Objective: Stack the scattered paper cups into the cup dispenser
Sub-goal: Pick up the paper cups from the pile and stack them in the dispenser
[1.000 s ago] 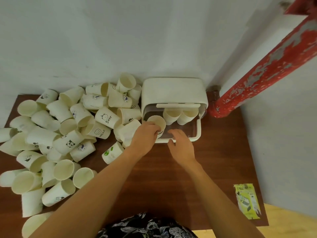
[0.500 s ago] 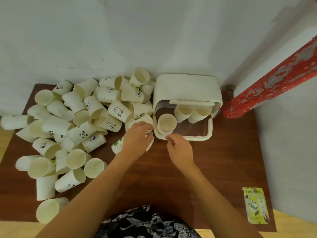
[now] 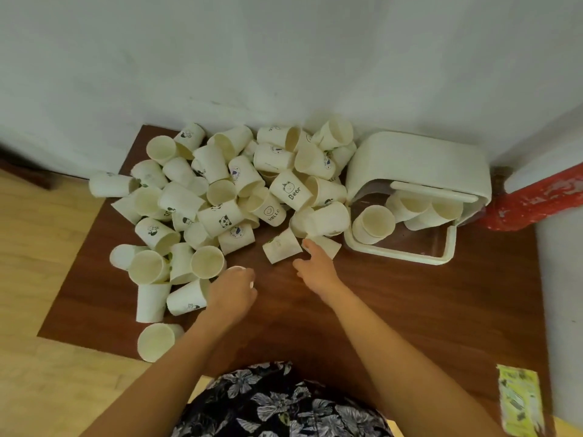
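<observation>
A big heap of white paper cups point(image 3: 220, 197) covers the left and back of the brown table point(image 3: 410, 304). The white cup dispenser point(image 3: 419, 162) lies at the back right with its clear front open, and three cups sit in it, the nearest one point(image 3: 373, 223) at its left. My left hand point(image 3: 233, 290) is curled over a paper cup on the table, with only slivers of white showing at its fingers. My right hand point(image 3: 315, 268) reaches forward with its fingers out, the tips at a cup lying on its side point(image 3: 326, 246).
Another cup point(image 3: 282, 246) lies on its side between my hands. A red peeling pipe point(image 3: 536, 197) runs past the dispenser on the right. A yellow-green packet point(image 3: 517, 402) lies at the table's near right corner. The wall stands behind, and a wooden floor lies to the left.
Both hands have pulled back from the dispenser's opening toward the cups on the left. The cup the left hand pushed in now stays in the dispenser. The camera has swung left.
</observation>
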Demonstrator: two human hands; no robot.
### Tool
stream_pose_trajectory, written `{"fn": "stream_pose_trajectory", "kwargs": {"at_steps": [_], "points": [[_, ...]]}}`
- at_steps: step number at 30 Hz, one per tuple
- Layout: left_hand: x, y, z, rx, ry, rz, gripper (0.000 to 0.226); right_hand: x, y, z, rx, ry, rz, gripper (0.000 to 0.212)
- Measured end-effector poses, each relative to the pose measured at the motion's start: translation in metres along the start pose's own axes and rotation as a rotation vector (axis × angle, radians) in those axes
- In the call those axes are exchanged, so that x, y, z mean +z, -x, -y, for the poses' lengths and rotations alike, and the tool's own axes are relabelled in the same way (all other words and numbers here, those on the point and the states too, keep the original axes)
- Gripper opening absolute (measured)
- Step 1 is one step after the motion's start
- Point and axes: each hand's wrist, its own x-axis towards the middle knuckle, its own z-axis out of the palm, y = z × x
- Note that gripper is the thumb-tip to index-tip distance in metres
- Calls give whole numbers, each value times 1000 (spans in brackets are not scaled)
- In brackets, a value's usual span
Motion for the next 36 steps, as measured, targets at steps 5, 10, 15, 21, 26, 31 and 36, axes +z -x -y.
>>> {"fn": "stream_pose_trajectory", "kwargs": {"at_steps": [5,10,15,21,26,31,36], "points": [[9,-1,9,-14,-4,65,27,15,-8,7,126,-231,7,55],[16,-6,15,18,-10,88,18,29,-10,-1,182,-159,-101,34],[9,-7,15,106,31,-42,13,30,13,-12,121,-121,-215,17],[-20,-6,-8,241,212,-215,14,1,58,-10,-42,-24,-338,9],[-47,-9,-48,350,350,-281,21,-38,94,5,-191,-6,-543,11],[-66,-15,-92,469,385,-338,19,-88,107,13,-318,35,-812,21],[-76,-25,-129,538,388,-381,16,-124,89,13,-403,204,-852,22]]}}
